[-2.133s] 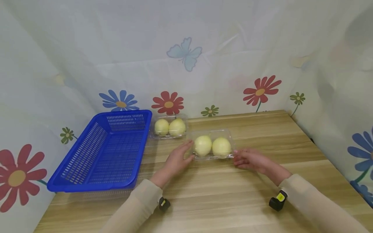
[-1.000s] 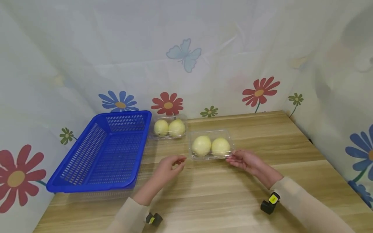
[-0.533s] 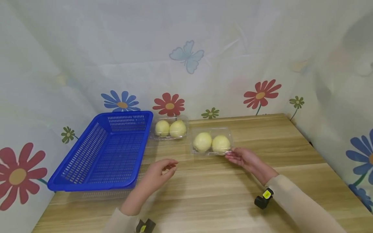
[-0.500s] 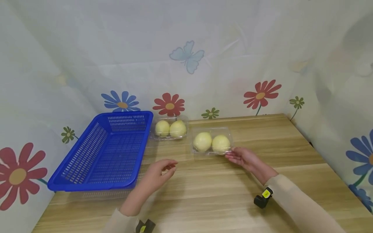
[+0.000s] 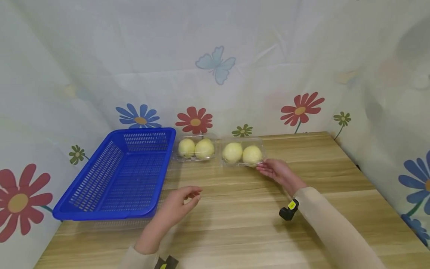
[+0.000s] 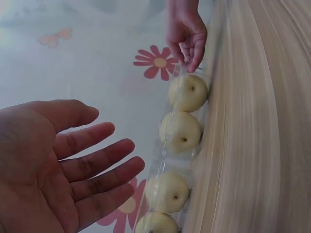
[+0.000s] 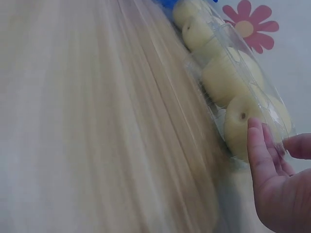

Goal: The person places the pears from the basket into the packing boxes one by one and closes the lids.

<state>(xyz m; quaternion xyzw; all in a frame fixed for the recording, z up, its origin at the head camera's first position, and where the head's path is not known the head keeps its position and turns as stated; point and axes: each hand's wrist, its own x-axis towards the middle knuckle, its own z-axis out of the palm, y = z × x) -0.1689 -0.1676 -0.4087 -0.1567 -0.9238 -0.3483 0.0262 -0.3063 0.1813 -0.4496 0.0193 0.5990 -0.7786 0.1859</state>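
Near the back of the table, a clear plastic clamshell box [image 5: 242, 151] holds two round, pale yellow pears [image 5: 232, 152]. My right hand [image 5: 279, 172] pinches the front right corner of this box; in the right wrist view its thumb and fingers [image 7: 262, 150] meet at the box's edge. A second clear clamshell box [image 5: 196, 148], also with two pears, sits just left of it, between it and the basket. My left hand [image 5: 179, 203] hovers over the table, touching nothing; its fingers look loosely spread in the left wrist view.
A blue perforated plastic basket [image 5: 106, 216] stands on the left of the wooden table [image 5: 242, 224]. Behind the table hangs a white sheet [image 5: 255, 74] printed with flowers and a butterfly. Both wrists carry small black cameras [image 5: 289, 210].
The right box has moved back until it lines up beside the left box, with my right hand on its corner. My left hand has let go and drawn back toward the lower left.
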